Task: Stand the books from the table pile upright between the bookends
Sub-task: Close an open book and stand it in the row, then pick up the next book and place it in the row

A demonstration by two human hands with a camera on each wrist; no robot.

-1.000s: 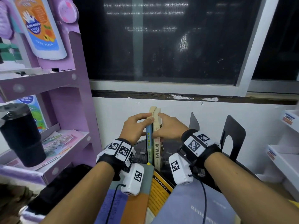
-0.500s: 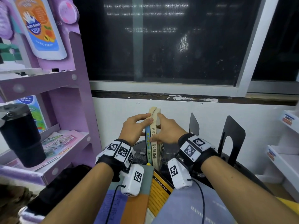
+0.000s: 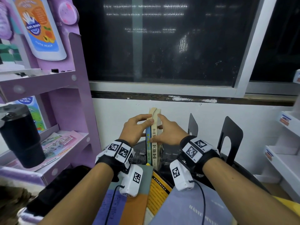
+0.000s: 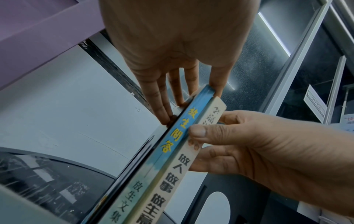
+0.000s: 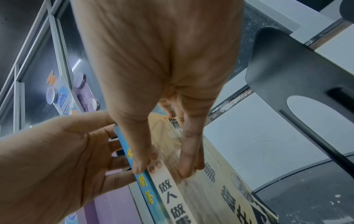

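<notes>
Two upright paperbacks, a blue-spined book (image 3: 148, 144) and a cream-spined book (image 3: 154, 143), stand pressed together between a person's hands on a dark tabletop (image 3: 235, 169). The left hand (image 3: 135, 127) pinches the blue book, fingers flat on its outer cover, thumb across the spines. The right hand (image 3: 168, 133) grips the cream book likewise. To the right stand two black bookends (image 3: 230, 137), apart from the books, with open room between. More books (image 3: 139, 202) lie flat in front.
</notes>
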